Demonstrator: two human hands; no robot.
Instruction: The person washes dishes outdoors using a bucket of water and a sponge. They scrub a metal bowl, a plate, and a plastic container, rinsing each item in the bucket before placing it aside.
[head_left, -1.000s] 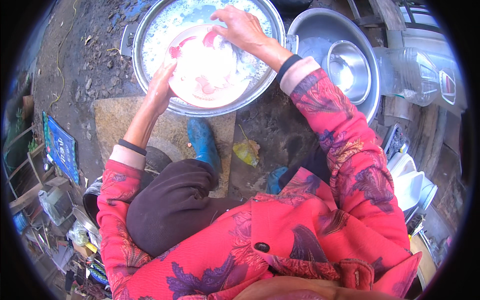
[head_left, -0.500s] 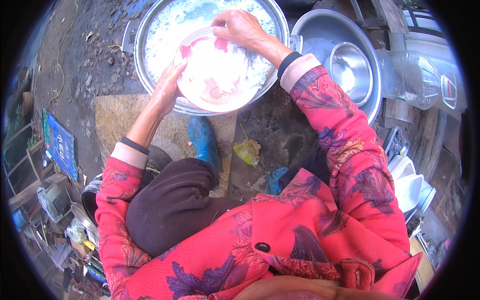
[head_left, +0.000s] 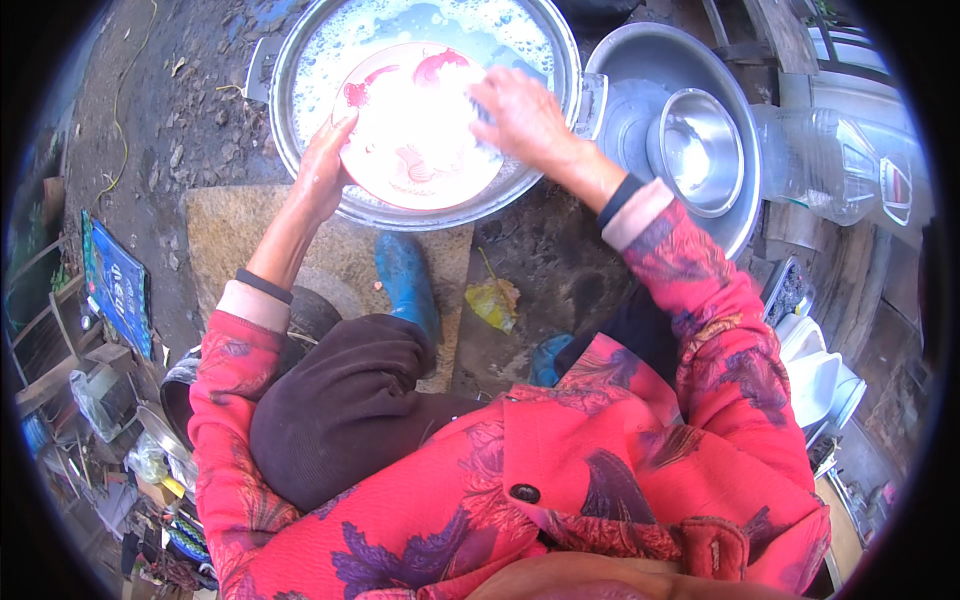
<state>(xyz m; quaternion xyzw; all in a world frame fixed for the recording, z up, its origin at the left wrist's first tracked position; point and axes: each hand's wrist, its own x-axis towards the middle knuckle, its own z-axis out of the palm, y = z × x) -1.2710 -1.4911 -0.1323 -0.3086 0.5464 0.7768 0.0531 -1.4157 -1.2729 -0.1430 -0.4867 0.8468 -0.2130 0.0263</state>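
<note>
A white plate with red fish-like patterns and a red rim is held tilted over a large metal pot of sudsy water. My left hand grips its left edge, thumb on top and the other fingers out of sight beneath. My right hand is at the plate's right side, its fingers curled toward the face and a little blurred. Strong glare whitens the plate's middle, so whatever those fingers hold cannot be made out.
Right of the pot stands a wide metal basin with a smaller steel bowl inside. A clear plastic jug lies beyond it. White containers are stacked lower right. A blue sign board is at left.
My right hand has moved from the plate's top edge to its right side, lower down. The plate has shifted slightly left and up. White crumpled material seen on it earlier is lost in glare.
</note>
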